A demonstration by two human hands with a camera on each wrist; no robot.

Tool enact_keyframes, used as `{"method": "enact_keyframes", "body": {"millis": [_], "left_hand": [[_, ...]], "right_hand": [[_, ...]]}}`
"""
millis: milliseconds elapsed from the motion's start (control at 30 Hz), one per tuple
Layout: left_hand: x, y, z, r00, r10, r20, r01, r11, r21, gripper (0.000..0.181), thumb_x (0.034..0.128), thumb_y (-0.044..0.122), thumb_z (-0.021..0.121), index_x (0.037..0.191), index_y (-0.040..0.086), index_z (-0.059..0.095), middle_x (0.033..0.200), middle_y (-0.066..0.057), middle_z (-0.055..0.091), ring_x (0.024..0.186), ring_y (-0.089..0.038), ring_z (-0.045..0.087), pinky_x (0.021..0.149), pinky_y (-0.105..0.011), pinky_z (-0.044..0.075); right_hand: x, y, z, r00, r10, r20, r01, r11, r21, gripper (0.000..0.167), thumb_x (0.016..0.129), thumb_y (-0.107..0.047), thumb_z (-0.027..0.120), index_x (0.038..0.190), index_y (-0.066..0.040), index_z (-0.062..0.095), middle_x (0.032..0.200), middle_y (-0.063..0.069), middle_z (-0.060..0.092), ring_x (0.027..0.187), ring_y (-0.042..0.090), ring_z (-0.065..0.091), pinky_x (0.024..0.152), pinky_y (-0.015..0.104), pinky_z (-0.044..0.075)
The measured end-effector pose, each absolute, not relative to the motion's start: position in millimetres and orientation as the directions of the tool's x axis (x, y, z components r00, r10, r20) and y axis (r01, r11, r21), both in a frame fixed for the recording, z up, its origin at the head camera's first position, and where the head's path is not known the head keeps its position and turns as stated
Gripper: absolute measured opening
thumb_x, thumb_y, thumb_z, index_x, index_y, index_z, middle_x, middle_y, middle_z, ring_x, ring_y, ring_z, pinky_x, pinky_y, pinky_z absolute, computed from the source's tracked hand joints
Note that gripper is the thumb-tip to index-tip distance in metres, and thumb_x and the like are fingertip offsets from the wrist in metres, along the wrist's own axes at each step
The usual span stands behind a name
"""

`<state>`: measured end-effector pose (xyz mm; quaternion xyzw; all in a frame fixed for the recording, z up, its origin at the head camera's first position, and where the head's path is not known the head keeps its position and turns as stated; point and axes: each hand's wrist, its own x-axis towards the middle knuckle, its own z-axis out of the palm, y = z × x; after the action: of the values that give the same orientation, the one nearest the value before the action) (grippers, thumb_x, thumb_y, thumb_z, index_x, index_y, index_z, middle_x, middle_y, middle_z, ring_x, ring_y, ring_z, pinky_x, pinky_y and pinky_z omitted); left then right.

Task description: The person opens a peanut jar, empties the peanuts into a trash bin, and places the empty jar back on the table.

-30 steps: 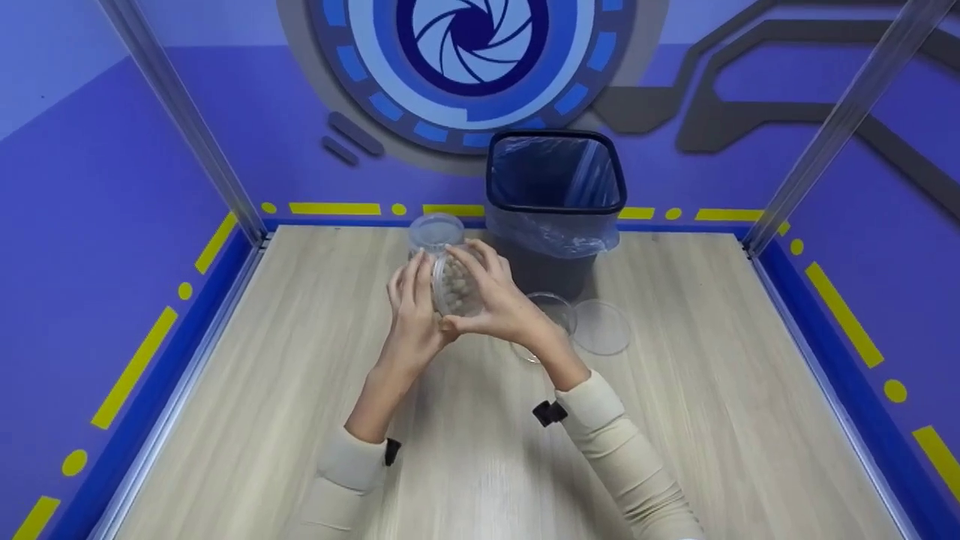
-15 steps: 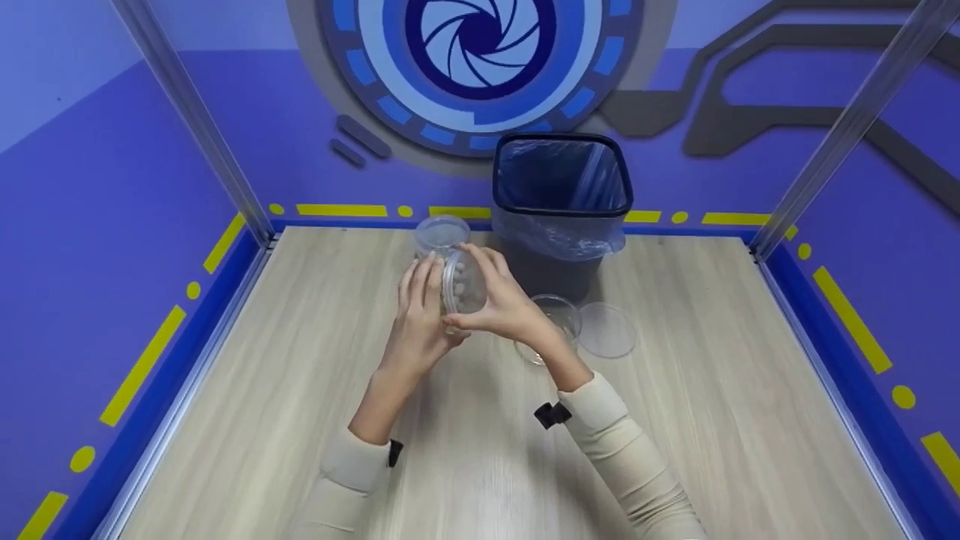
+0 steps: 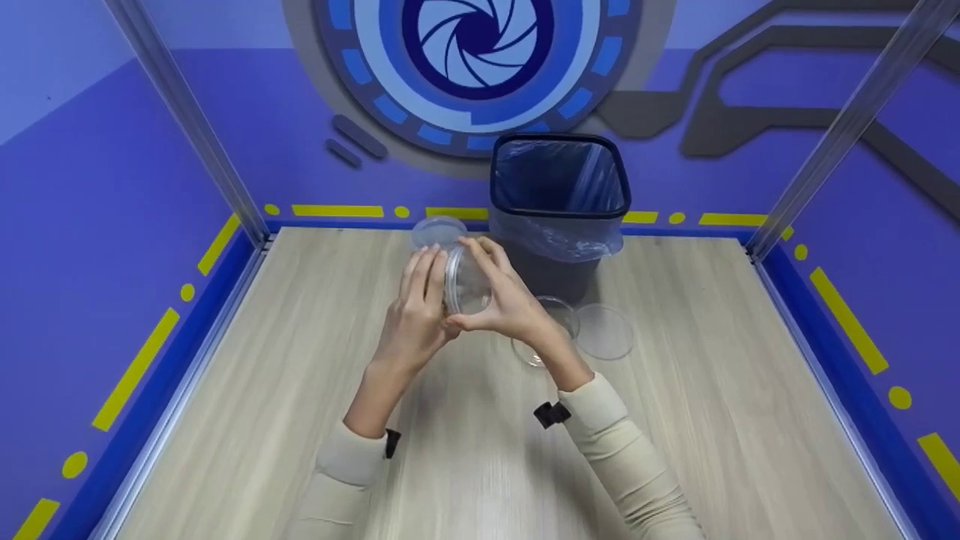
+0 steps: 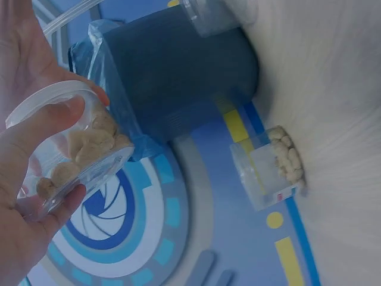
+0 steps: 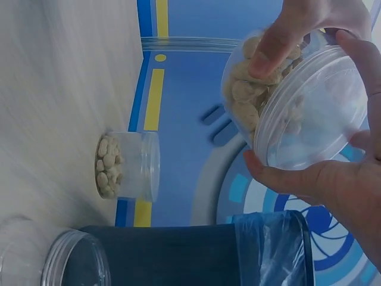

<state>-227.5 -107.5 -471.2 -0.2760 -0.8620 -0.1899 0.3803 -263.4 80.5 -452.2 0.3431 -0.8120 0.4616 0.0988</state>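
Observation:
Both hands hold a clear round plastic jar (image 5: 253, 89), tilted above the table and containing tan, lumpy pieces that look like unshelled peanuts. My left hand (image 3: 416, 315) grips the jar's body, its thumb on the wall in the left wrist view. With fingers and thumb spread round the rim, my right hand (image 3: 510, 304) grips the clear lid (image 5: 315, 113). Behind the hands, another clear jar (image 5: 137, 164) stands on the table, partly filled with similar tan pieces. In the head view my fingers hide most of the held jar's contents.
A dark bin (image 3: 559, 259) with a plastic liner stands at the back, right of the hands. Before it are a clear open container (image 5: 77, 262), partly behind my right wrist, and a flat clear disc (image 3: 604, 331). Patterned walls enclose the wooden table (image 3: 480, 465).
The held jar has tilted, and the tan pieces seen through its right side have slid out of the head view. Both hands keep their grip and stay nearly in place.

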Motion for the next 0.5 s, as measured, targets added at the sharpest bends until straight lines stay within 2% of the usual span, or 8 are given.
{"method": "enact_keyframes", "body": {"millis": [233,433,500], "left_hand": [[-225,-107,-453,-0.563,0.343,0.752,0.617,0.78,0.106,0.104,0.0674,0.021,0.096,0.151,-0.003,0.039,0.151,-0.023,0.044,0.141,-0.038,0.039,0.094,-0.043,0.058],[-230,-112,-444,-0.621,0.325,0.714,0.634,0.744,0.212,0.115,0.0582,0.019,0.1,0.152,-0.003,0.037,0.151,-0.021,0.045,0.14,-0.038,0.038,0.101,-0.043,0.054],[-230,-113,-446,-0.635,0.306,0.709,0.63,0.737,0.246,0.115,0.0592,0.021,0.1,0.152,-0.003,0.037,0.153,-0.02,0.044,0.142,-0.038,0.037,0.106,-0.043,0.051]], "right_hand": [[-263,80,-444,-0.654,-0.502,0.566,-0.75,0.329,-0.574,0.109,0.068,-0.036,0.092,0.157,-0.008,0.036,0.154,0.019,0.031,0.138,0.028,0.038,0.112,0.042,0.042],[-262,86,-426,-0.575,-0.621,0.532,-0.818,0.424,-0.389,0.106,0.071,-0.038,0.091,0.158,-0.016,0.035,0.161,0.023,0.022,0.148,0.041,0.021,0.113,0.057,0.039],[-264,86,-423,-0.566,-0.646,0.512,-0.824,0.438,-0.358,0.106,0.072,-0.04,0.09,0.159,-0.017,0.034,0.162,0.023,0.021,0.149,0.043,0.02,0.114,0.06,0.037]]}}
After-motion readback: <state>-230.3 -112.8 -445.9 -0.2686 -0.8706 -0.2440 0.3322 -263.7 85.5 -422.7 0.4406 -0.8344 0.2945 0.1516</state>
